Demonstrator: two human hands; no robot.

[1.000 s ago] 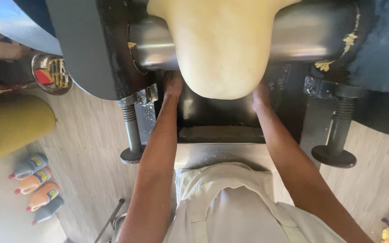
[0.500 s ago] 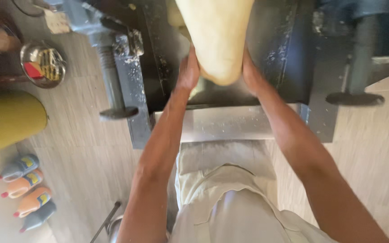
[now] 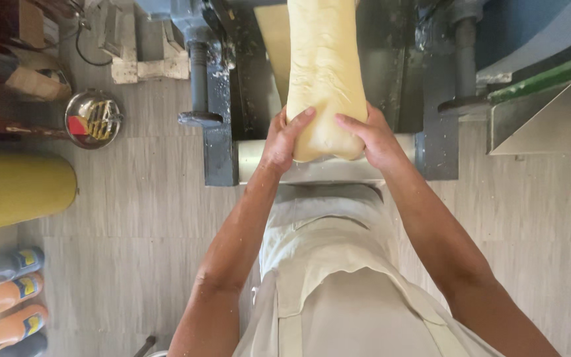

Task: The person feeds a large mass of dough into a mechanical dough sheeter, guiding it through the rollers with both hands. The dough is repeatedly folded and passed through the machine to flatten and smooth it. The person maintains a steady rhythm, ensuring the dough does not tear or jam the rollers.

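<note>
a long pale slab of dough (image 3: 325,73), hanging lengthwise out of the dark metal rolling machine (image 3: 232,86) and down toward the body, lower end level with a pale roller (image 3: 252,158) at the machine's front edge. left hand (image 3: 284,140) wrapped round the left side of that lower end, fingers curled over the front face, thumb hidden behind. right hand (image 3: 370,137) matching it on the right side, fingers lying across the front. both closed on the dough from opposite sides, pressing in toward each other; held so, probably, because soft dough sags and stretches under its own weight, and two grips low down keep the end from folding or dragging on the roller. arms stretched forward over a pale apron (image 3: 338,277), elbows wide, giving room for the slab between them.

counted: one slab of dough, two hands on it, one machine with two screw posts, one at the left (image 3: 198,73) and one at the right (image 3: 464,59). on the grey plank floor (image 3: 133,218) to the left: one round metal bowl (image 3: 92,119), one yellow cylinder (image 3: 14,192) lying on its side, and four squeeze bottles (image 3: 9,291) lying in a row, caps pointing left, the lowest only partly in view. well apart from the hands, all of these. top left: cardboard and clutter, too jumbled to count.
</note>
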